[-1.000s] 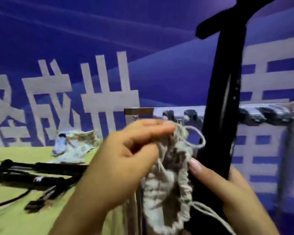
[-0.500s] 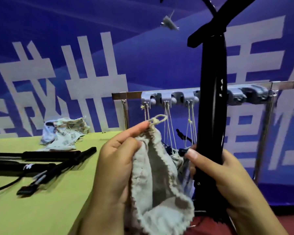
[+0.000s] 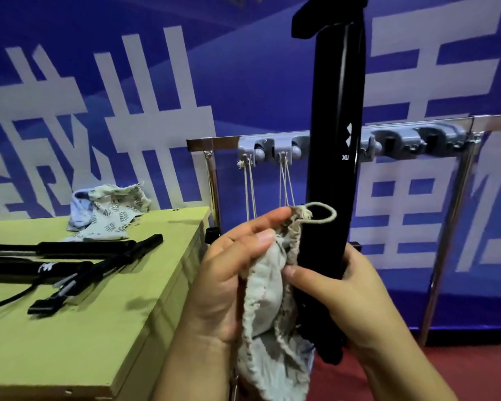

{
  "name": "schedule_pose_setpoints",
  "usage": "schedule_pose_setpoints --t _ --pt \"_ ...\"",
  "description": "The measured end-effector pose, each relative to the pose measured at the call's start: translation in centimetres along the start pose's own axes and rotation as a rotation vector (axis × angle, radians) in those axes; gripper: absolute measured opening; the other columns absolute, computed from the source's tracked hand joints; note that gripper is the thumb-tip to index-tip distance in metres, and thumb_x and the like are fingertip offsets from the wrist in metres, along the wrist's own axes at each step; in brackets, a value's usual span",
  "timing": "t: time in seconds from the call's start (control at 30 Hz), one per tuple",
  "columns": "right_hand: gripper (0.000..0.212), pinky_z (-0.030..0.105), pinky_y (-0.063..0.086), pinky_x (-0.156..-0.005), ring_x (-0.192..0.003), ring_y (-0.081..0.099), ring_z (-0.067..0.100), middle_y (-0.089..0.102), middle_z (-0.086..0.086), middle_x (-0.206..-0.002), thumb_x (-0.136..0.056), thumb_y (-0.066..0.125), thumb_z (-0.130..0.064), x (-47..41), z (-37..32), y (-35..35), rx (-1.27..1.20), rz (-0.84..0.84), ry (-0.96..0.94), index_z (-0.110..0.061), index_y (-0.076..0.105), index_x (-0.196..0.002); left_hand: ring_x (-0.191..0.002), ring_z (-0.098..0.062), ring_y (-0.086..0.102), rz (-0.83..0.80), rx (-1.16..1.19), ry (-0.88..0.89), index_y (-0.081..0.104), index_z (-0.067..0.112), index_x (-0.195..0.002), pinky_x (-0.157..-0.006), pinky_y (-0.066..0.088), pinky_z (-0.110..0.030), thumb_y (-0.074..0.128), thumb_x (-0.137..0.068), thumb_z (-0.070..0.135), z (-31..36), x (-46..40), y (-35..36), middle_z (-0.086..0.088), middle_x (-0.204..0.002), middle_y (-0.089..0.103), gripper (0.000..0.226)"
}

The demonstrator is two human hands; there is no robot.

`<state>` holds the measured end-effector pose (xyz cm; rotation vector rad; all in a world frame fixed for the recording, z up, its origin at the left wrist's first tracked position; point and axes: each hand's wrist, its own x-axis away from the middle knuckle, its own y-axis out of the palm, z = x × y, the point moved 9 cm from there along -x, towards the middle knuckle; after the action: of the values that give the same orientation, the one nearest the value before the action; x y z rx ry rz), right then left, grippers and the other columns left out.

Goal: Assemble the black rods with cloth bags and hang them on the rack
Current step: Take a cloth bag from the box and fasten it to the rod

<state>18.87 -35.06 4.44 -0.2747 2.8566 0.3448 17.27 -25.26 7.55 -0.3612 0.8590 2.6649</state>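
Observation:
My right hand [image 3: 342, 296] grips an upright black rod [image 3: 334, 146] near its lower part. The rod rises past the top of the view. Beside it, my left hand [image 3: 229, 279] pinches the gathered mouth of a beige cloth bag [image 3: 269, 319], whose drawstring loop [image 3: 321, 215] lies against the rod. The bag hangs limp below my fingers, touching the rod's left side. Behind stands the metal rack [image 3: 492, 125] with grey clips [image 3: 261, 149]; cords [image 3: 250, 192] hang from two left clips.
A yellow-green table [image 3: 99, 328] at the left carries more black rods [image 3: 78, 250] and a pile of cloth bags [image 3: 110, 209] at its far edge. A blue banner with white characters fills the background. The floor below the rack is red.
The view has dropped and pulled back, bringing rack and table into sight. The bag's mouth has gone from spread wide to gathered in my left fingers, loop against the rod.

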Motion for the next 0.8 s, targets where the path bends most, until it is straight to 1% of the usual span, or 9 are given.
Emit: schedule_pose_setpoints --t 0.1,0.17,0.23,0.3,0.4,0.53,0.63,0.7,0.8 --pt "0.019 0.026 0.053 -0.054 -0.063 0.068 0.016 0.071 0.002 -0.068 -0.060 0.075 -0.008 -0.3 0.1 -0.8 0.003 0.059 -0.005 -0.019 0.067 -0.074 -0.095 -0.022 0.069 0.040 -0.266 0.010 0.070 0.012 -0.109 -0.083 0.056 -0.031 0.074 -0.060 -0.002 -0.4 0.6 -1.0 -0.011 -0.107 0.071 0.050" --pt "0.015 0.024 0.051 -0.051 -0.056 0.064 0.011 0.068 -0.003 -0.060 -0.056 0.071 -0.011 -0.6 0.0 -1.9 0.015 0.117 -0.013 -0.019 0.066 -0.068 -0.095 -0.008 0.067 0.197 -0.775 0.079 0.063 0.032 -0.113 -0.081 0.055 -0.022 0.066 -0.068 -0.007 0.4 1.0 -3.0 0.011 -0.111 0.067 0.059" --pt "0.014 0.027 0.050 -0.056 -0.056 0.061 0.012 0.064 -0.005 -0.056 -0.053 0.067 -0.014 -1.0 -0.6 -3.5 0.069 0.192 -0.038 -0.018 0.064 -0.067 -0.078 0.003 0.055 0.330 -1.248 0.102 0.048 0.047 -0.118 -0.068 0.048 -0.011 0.055 -0.074 -0.014 1.3 1.4 -4.4 0.025 -0.106 0.048 0.075" --pt "0.016 0.029 0.049 -0.058 -0.056 0.058 0.012 0.062 -0.008 -0.053 -0.055 0.068 -0.013 -1.4 -1.2 -5.6 0.093 0.285 -0.069 -0.016 0.061 -0.069 -0.067 -0.003 0.046 0.434 -1.476 0.040 0.041 0.047 -0.121 -0.056 0.042 -0.012 0.053 -0.072 -0.017 1.8 1.8 -7.0 0.017 -0.108 0.040 0.081" --pt "0.020 0.023 0.047 -0.049 -0.048 0.055 0.006 0.061 -0.011 -0.050 -0.066 0.071 -0.004 -1.6 -2.0 -8.7 0.131 0.431 -0.130 -0.019 0.058 -0.070 -0.066 -0.009 0.044 0.587 -1.552 -0.009 0.050 0.035 -0.086 -0.053 0.034 -0.019 0.061 -0.071 -0.008 3.1 3.0 -11.0 0.005 -0.095 0.052 0.046" --pt "0.025 0.024 0.047 -0.037 -0.046 0.053 0.010 0.058 -0.005 -0.054 -0.073 0.063 0.003 -1.4 -1.8 -10.5 0.181 0.523 -0.152 -0.020 0.055 -0.070 -0.052 -0.019 0.041 0.755 -1.413 -0.107 0.055 0.012 -0.066 -0.050 0.028 -0.028 0.062 -0.072 -0.001 3.9 4.6 -14.3 -0.004 -0.056 0.051 0.016" --pt "0.024 0.024 0.046 -0.042 -0.046 0.052 0.006 0.057 -0.003 -0.060 -0.073 0.063 0.003 -1.7 -1.3 -10.7 0.214 0.513 -0.149 -0.020 0.055 -0.069 -0.043 -0.016 0.045 0.637 -1.045 -0.171 0.054 0.013 -0.051 -0.046 0.037 -0.021 0.060 -0.075 -0.007 2.5 4.8 -14.5 -0.002 -0.045 0.050 0.032" --pt "0.024 0.022 0.045 -0.045 -0.045 0.052 0.005 0.059 -0.007 -0.053 -0.073 0.062 0.004 -1.9 -0.8 -10.7 0.208 0.487 -0.135 -0.018 0.056 -0.068 -0.046 -0.014 0.054 0.519 -0.614 -0.166 0.063 0.011 -0.057 -0.044 0.048 -0.021 0.071 -0.060 -0.005 1.1 4.7 -13.7 -0.008 -0.054 0.058 0.019" --pt "0.024 0.019 0.043 -0.040 -0.043 0.051 0.005 0.058 -0.005 -0.055 -0.071 0.064 0.004 -2.4 0.2 -10.2 0.175 0.455 -0.100 -0.018 0.055 -0.068 -0.073 -0.024 0.071 0.330 0.065 -0.207 0.073 -0.001 -0.089 -0.062 0.059 -0.033 0.088 -0.040 0.002 -1.5 3.9 -12.5 -0.022 -0.087 0.071 0.051"
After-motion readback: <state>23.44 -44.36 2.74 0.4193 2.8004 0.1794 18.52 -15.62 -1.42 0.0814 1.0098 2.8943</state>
